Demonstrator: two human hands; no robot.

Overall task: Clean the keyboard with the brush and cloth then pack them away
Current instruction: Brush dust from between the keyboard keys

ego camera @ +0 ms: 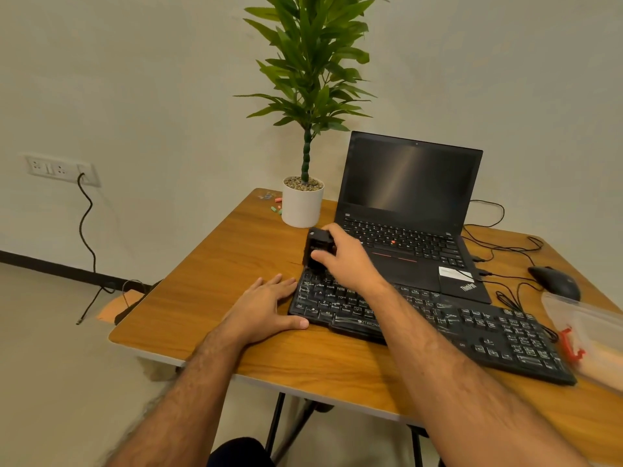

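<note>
The brush (317, 248) is gripped in the right hand (340, 257), its underside set on the far-left corner of the keyboard (421, 318), apparently for sweeping. The left hand (266, 306) is laid flat, fingers spread, against the keyboard's left end, seemingly steadying it on the table (215, 284).

Office or home desk setup: wooden table (209, 281), open laptop (409, 210) at 1 o'clock, wired mouse (554, 281), potted plant (303, 200) at 12, wall sockets (60, 170) at 10.
</note>
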